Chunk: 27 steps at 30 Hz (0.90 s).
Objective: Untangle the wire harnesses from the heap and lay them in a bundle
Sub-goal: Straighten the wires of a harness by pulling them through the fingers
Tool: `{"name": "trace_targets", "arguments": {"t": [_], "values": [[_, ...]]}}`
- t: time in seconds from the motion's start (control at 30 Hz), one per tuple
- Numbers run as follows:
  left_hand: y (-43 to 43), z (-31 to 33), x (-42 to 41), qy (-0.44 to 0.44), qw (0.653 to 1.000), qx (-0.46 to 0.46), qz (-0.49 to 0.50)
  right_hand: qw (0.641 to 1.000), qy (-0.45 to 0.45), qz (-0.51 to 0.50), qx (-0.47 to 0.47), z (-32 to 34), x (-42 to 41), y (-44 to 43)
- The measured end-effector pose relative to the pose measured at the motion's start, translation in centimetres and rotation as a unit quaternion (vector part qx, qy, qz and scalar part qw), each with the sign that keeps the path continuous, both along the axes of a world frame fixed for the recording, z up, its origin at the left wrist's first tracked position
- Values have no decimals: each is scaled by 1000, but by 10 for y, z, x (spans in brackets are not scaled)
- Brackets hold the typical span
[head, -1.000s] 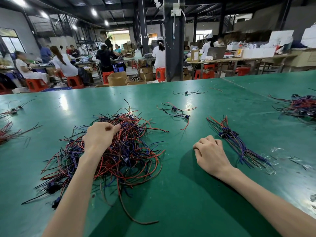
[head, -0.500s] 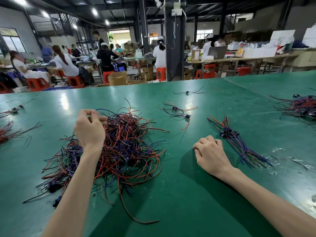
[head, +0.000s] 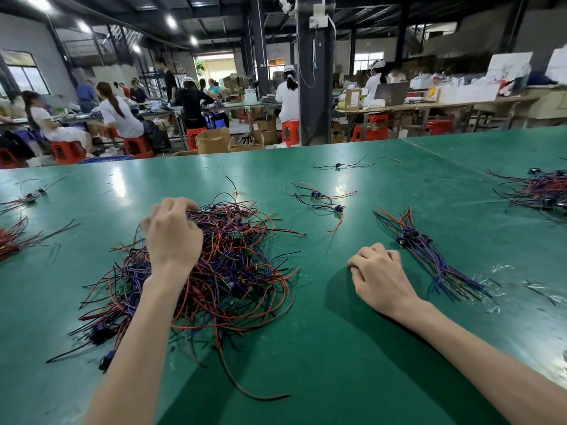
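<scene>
While my left hand (head: pixel 175 234) hangs over the far left part of the heap (head: pixel 236 265), its fingers (head: pixel 187 206) are curled down to the topmost wires. That hand is blurred, so I cannot tell whether any wire is actually pinched between them. The heap is a loose tangle of red, purple and black wire harnesses with small dark connectors in it, lying on the green desk (head: pixel 337 348) in front of my left arm. A few long red strands trail out of it towards me.

My right hand (head: pixel 380 274) rests on the desk well to the right of the heap, its fingers folded under into a fist with nothing in it. Just beside it, on its right, lies the bundle (head: pixel 429 259): harnesses laid side by side, their black connectors grouped at the far end and their purple and red wires running back towards me. The near end of the bundle touches a scrap of clear plastic wrap (head: pixel 491 289).

Between heap and bundle, farther back, a couple of loose harnesses (head: pixel 319 197) lie spread out, and one more harness (head: pixel 340 165) sits beyond them. A second tangle (head: pixel 540 191) lies at the right edge of the desk, and more red wires (head: pixel 12 237) at the left edge.
</scene>
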<state>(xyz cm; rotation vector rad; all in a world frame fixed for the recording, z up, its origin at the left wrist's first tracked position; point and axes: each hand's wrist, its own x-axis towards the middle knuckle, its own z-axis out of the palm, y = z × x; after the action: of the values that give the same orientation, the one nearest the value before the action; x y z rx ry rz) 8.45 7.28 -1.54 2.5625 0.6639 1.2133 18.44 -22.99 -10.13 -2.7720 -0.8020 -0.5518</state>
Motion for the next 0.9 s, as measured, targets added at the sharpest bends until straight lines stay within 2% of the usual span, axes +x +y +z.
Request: {"name": "trace_targets", "arguments": {"t": [0.07,0.13,0.23,0.7,0.9], "values": [[-3,-6,7,42,995,19,-85,1000,2,3,2,0,0,0],[-8,-14,12,95,989,46,-103,1000,7,5,1,0,0,-1],[-12,-22,17,116,985,58,-113,1000,7,5,1,1,0,-1],[-19,-29,24,202,974,9,-101,1000,14,10,-4,2,-2,-2],[-24,-33,26,172,983,16,-55,1000,18,11,-2,2,-2,-1]]}}
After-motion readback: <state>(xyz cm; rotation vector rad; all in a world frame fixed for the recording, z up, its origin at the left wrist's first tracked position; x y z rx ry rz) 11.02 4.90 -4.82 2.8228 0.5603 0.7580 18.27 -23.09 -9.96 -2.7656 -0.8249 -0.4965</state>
